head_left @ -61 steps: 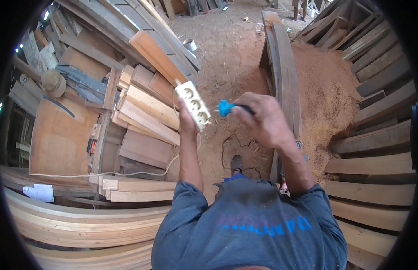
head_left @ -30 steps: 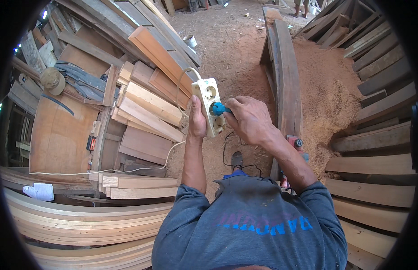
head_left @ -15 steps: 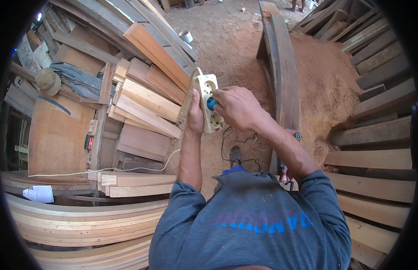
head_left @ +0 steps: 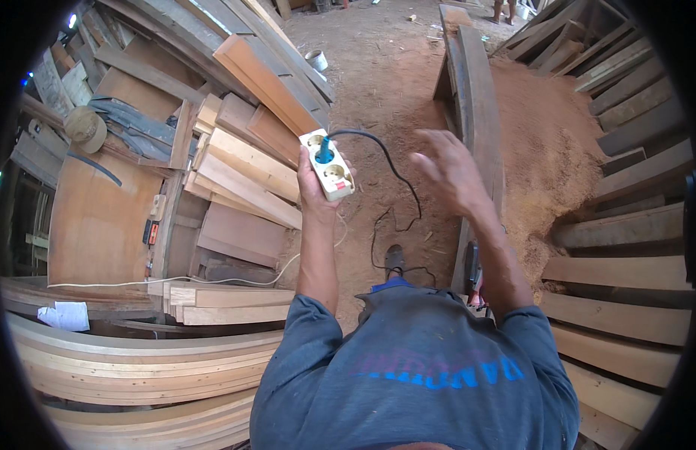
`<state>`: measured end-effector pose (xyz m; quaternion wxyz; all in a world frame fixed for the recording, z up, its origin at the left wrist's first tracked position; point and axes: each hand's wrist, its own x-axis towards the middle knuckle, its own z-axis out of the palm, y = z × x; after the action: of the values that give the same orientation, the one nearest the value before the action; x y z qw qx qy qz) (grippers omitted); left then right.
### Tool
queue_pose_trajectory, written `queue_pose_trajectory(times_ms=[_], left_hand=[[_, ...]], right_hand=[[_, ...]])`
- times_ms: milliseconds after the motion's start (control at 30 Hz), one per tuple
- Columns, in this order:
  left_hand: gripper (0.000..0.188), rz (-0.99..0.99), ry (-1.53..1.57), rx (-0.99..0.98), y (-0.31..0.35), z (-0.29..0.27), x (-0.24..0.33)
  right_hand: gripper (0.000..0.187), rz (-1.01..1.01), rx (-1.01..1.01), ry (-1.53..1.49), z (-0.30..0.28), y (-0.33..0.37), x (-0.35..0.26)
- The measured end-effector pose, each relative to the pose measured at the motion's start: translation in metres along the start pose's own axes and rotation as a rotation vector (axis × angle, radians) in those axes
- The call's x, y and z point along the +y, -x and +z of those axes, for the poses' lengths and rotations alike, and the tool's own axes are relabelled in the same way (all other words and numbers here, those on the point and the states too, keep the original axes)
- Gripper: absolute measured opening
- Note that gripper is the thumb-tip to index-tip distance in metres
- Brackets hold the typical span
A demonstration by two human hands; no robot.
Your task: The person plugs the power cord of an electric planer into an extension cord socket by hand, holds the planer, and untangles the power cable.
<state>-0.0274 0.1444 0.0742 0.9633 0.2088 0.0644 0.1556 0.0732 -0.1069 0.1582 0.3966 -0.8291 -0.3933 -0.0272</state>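
My left hand [head_left: 316, 184] is closed around a white power strip [head_left: 337, 186], held up in front of me with its sockets facing up. A teal plug [head_left: 324, 155] sits in the middle socket. From it a black cord [head_left: 391, 161] arcs to the right and hangs down to the ground. My right hand [head_left: 449, 169] is apart from the strip, to its right, with nothing in it and the fingers loosely bent and spread. A red and black tool [head_left: 475, 277], partly hidden by my right forearm, is by the plank bench.
A long plank bench [head_left: 479, 112] runs ahead on the right beside heaped sawdust [head_left: 539, 142]. Boards [head_left: 246, 161] are stacked at left, more timber [head_left: 618, 270] at right. A pale cord [head_left: 213, 283] crosses the left side. A white bucket [head_left: 315, 60] stands farther off.
My right hand has let go of the plug and moved right, away from the strip. The strip has shifted slightly left and tilted. The black cord now shows.
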Motion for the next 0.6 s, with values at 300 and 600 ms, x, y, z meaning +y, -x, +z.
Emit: queue_pose_trajectory(times_ms=[300, 600], left_hand=[[0.058, 0.133, -0.033, -0.017, 0.001, 0.019, 0.031], [0.057, 0.187, -0.175, -0.106, -0.006, 0.026, 0.030]], right_hand=[[0.045, 0.401, -0.013, 0.124, -0.010, 0.122, 0.137], [0.056, 0.765, -0.067, 0.144, 0.004, 0.238, 0.178]])
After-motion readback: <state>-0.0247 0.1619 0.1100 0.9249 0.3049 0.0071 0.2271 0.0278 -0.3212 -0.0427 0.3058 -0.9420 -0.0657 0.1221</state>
